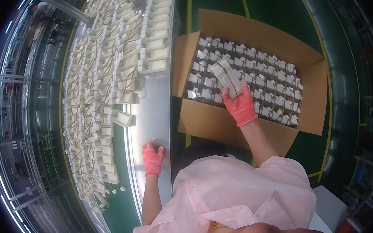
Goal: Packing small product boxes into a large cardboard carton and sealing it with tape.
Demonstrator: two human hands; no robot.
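My right hand (241, 105), in a pink-red knit glove, grips the lower end of a long off-white plastic housing (225, 75) with a dark wire along it. This housing is tilted above a large open cardboard box (210, 114). Inside the box, rows of similar white parts (266, 78) stand upright between dividers. My left hand (153, 157), gloved alike, rests at the metal table (153, 106) with its fingers loosely bent and apart. I see nothing in it. The nearest piece on the table is a single off-white housing (124, 118) lying at an angle.
Many off-white housings with wires (100, 75) cover the far and left parts of the table. A column of housings (154, 44) lines its right edge. Box flaps (267, 138) fold outward towards me. Green floor with yellow lines (217, 0) surrounds the box. Metal racks (17, 143) stand at the left.
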